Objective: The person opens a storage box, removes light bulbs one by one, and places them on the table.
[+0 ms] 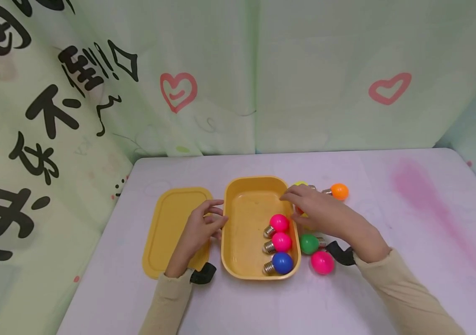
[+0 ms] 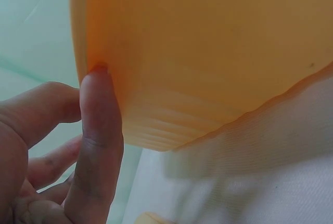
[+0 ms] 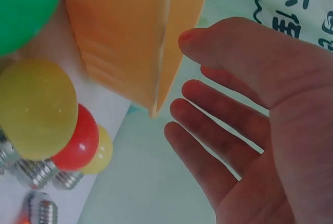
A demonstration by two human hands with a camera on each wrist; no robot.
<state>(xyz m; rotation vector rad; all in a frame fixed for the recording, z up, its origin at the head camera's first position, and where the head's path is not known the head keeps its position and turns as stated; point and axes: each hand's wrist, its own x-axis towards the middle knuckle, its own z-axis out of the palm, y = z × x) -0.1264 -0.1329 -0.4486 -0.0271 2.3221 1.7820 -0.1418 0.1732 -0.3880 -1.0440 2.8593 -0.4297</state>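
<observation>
Inside a yellow plastic box [image 1: 246, 209] lie two pink toy light bulbs [image 1: 279, 223] and a blue one [image 1: 282, 263], along its right wall. My left hand [image 1: 200, 225] pinches the box's left rim; its thumb and a finger meet at the edge in the left wrist view. Above the right rim is my right hand [image 1: 325, 209], fingers apart and holding nothing. Right of the box lie a green bulb [image 1: 309, 244], a pink bulb [image 1: 322, 263] and an orange bulb [image 1: 339, 191]. Yellow bulbs [image 3: 39, 109] and a red bulb [image 3: 83, 140] are partly hidden under the right hand in the head view.
A yellow lid [image 1: 170, 223] lies flat left of the box, partly under the left forearm. The pale table [image 1: 229, 307] has a pink stain at its right. A printed curtain [image 1: 305, 93] hangs behind and beside it.
</observation>
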